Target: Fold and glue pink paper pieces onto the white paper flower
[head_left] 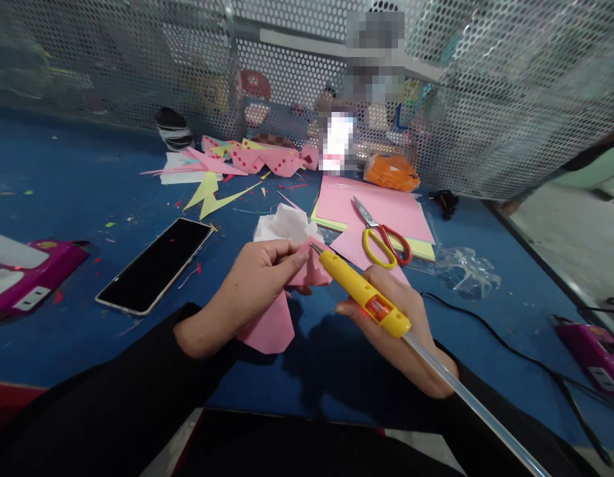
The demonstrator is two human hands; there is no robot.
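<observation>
My left hand (254, 275) pinches a cut and folded piece of pink paper (273, 324) between thumb and fingers. Crumpled white paper (287, 224) sits just behind those fingers. My right hand (416, 351) is closed around a yellow hot glue gun (351, 279), and a long clear glue stick (465, 391) sticks out of its rear end. The gun's metal tip points left at the pink paper's upper edge, very near it; whether they touch I cannot tell. The fingers under the gun are partly hidden.
Scissors (381, 235) with yellow and red handles lie on pink sheets (381, 199). A phone (155, 265) lies left, near a purple power strip (38, 271). Patterned pink cutouts (267, 158) and an orange packet (392, 172) sit before the mesh panel (287, 59). A black cable (490, 331) runs right.
</observation>
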